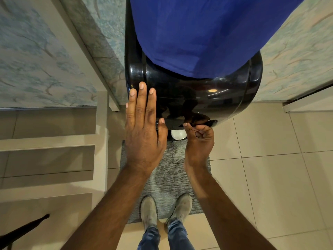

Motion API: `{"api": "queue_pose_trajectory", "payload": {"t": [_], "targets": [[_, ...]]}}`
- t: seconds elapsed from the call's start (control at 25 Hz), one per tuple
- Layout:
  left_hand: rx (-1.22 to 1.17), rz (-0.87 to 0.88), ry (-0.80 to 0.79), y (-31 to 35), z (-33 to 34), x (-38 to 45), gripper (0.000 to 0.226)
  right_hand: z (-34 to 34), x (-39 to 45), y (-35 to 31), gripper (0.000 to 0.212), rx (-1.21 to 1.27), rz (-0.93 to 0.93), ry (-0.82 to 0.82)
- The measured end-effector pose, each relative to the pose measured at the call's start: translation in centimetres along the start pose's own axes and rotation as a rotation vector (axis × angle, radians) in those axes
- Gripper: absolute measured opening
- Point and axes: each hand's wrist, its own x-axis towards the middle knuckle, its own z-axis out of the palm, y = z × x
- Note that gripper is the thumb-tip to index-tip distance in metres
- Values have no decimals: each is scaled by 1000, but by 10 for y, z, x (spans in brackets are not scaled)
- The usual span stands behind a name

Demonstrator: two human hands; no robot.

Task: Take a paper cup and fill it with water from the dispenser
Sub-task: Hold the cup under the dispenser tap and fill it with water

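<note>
The white paper cup [178,134] stands upright under the front lip of the glossy black water dispenser [198,94], only its round rim showing. It sits between the hands, just below the right hand [200,137], whose fingers curl on a small black tap lever [210,122] at the lip. The left hand [142,123] lies flat and released on the dispenser's front, holding nothing

No words, numbers or signs can be read anywhere. The shiny black water dispenser [198,94] has no label that shows. The blue cloth cover [198,33] on top is plain. The wallpaper [36,51] has only tree shapes. The grey mat [167,177] has only a woven pattern.
</note>
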Motion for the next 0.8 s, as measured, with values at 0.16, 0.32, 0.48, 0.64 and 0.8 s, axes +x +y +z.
{"api": "queue_pose_trajectory", "payload": {"t": [0.16, 0.32, 0.48, 0.64, 0.8], "targets": [[-3, 2, -1, -1, 1, 0, 71, 0, 0, 0, 32, -19, -7, 9], [0, 5, 3, 0, 1, 0, 71, 0, 0, 0, 32, -34, -10, 15], [6, 8, 2, 0, 1, 0, 71, 0, 0, 1, 32, -49, -4, 22], [6, 1, 6, -1, 2, -1, 72, 0, -1, 1, 32, -43, 1, 21], [-5, 10, 7, -2, 2, -1, 72, -6, -4, 0, 28, -49, -9, -14]]}}
